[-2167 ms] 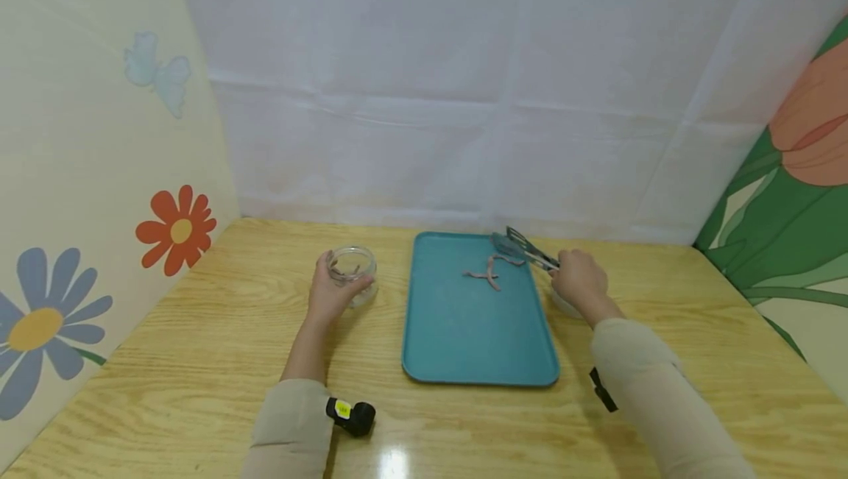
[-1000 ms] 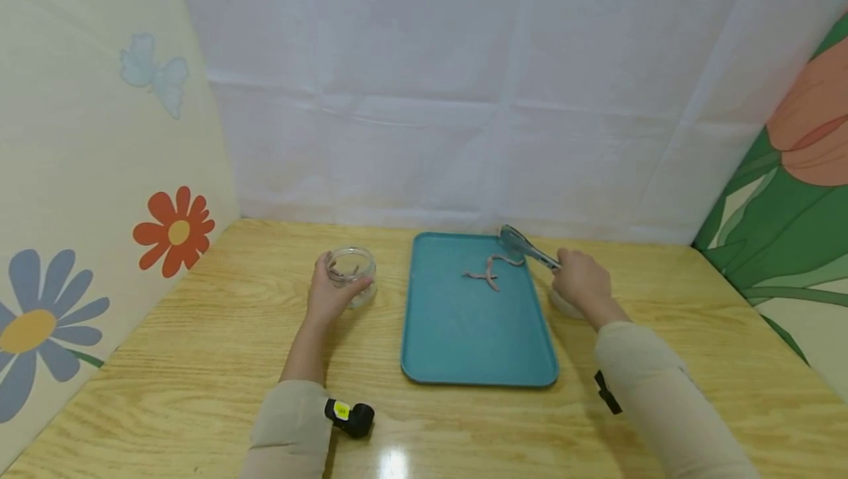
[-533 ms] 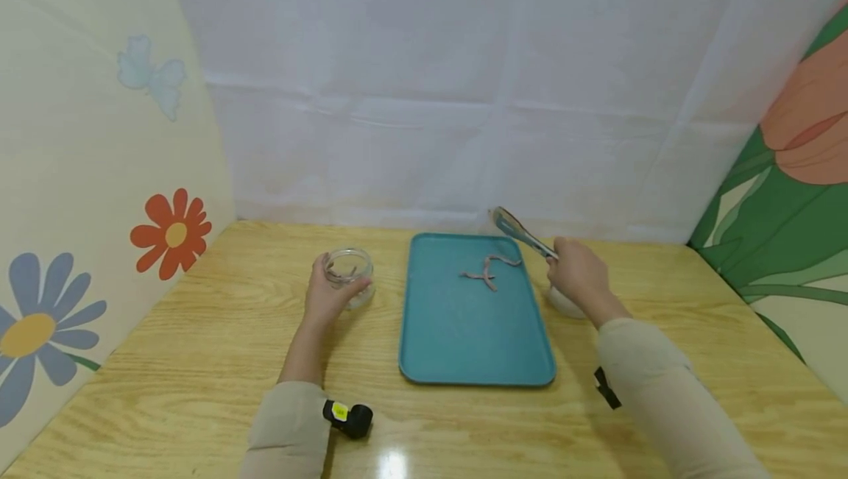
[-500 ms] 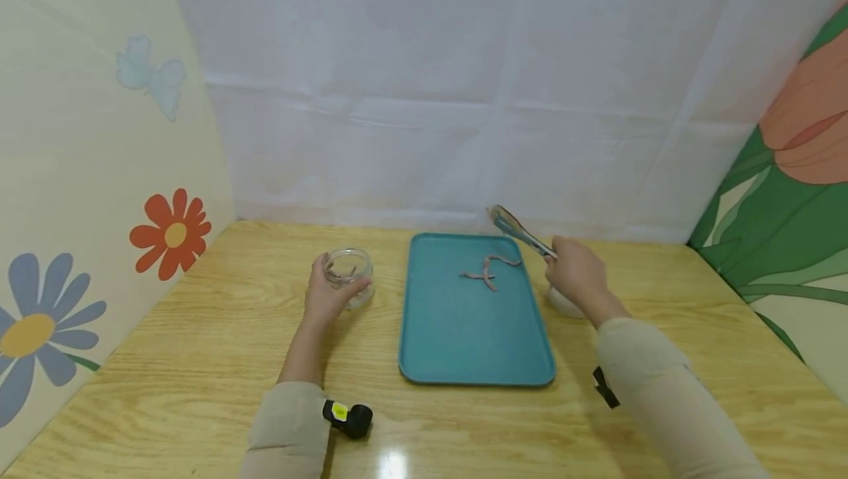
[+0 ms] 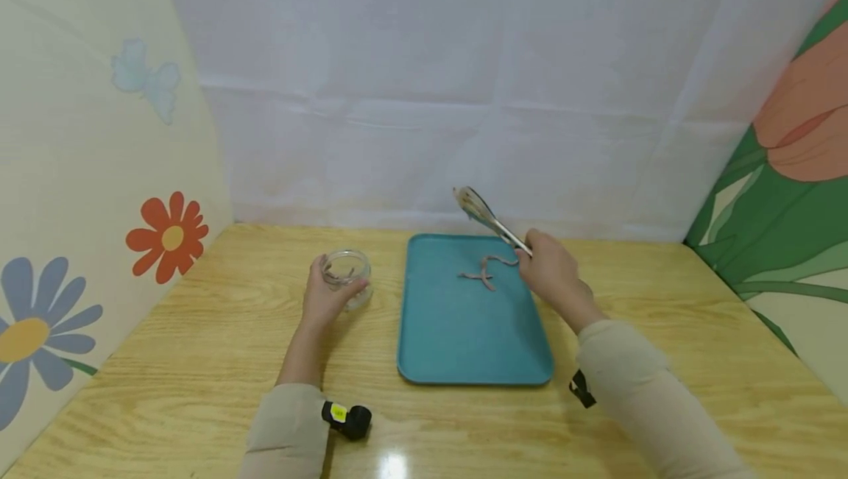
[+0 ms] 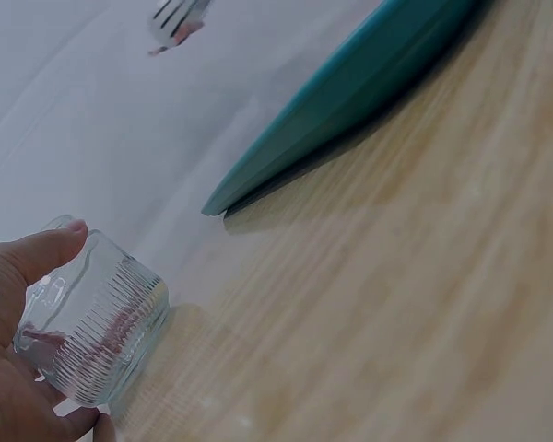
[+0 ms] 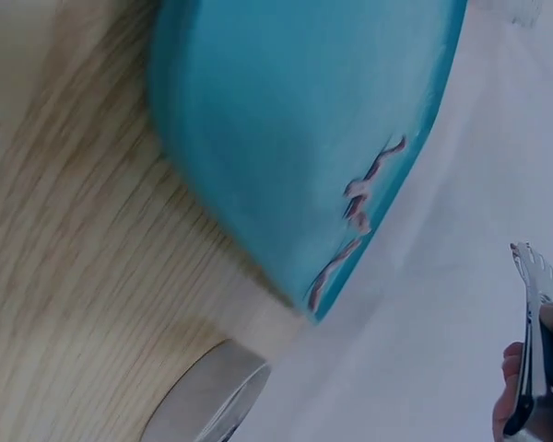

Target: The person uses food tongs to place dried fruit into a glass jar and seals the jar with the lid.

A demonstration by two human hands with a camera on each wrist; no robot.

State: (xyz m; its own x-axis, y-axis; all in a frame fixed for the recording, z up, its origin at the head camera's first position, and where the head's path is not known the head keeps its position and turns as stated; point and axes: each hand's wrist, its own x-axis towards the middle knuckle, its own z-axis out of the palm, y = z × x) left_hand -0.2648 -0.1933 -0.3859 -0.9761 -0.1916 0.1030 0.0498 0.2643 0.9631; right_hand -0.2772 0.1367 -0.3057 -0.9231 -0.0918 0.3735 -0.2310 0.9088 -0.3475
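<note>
My left hand point(image 5: 324, 299) grips a clear glass jar point(image 6: 101, 318) on the table left of the tray, thumb and fingers round its sides. Pinkish, worm-like strips point(image 6: 120, 327) lie inside the ribbed glass. In my right hand point(image 5: 553, 273) are metal tongs point(image 5: 500, 229), raised over the tray's far edge with their heads pointing left. A small pinkish piece point(image 6: 189, 35) shows at the tong heads in the left wrist view. More worm-like strips point(image 5: 486, 273) lie bent and crossing one another on the blue tray point(image 5: 470, 339), near its far right corner.
A round metal container point(image 7: 207, 396) stands right of the tray, mostly hidden behind my right hand in the head view. A white cloth point(image 5: 371, 133) hangs behind the wooden table point(image 5: 218, 361). Flower-printed panels point(image 5: 66, 192) flank both sides.
The tongs closed at the tray's far right corner, then rose with a pinkish piece and moved left over the tray. The left hand keeps holding the jar in place.
</note>
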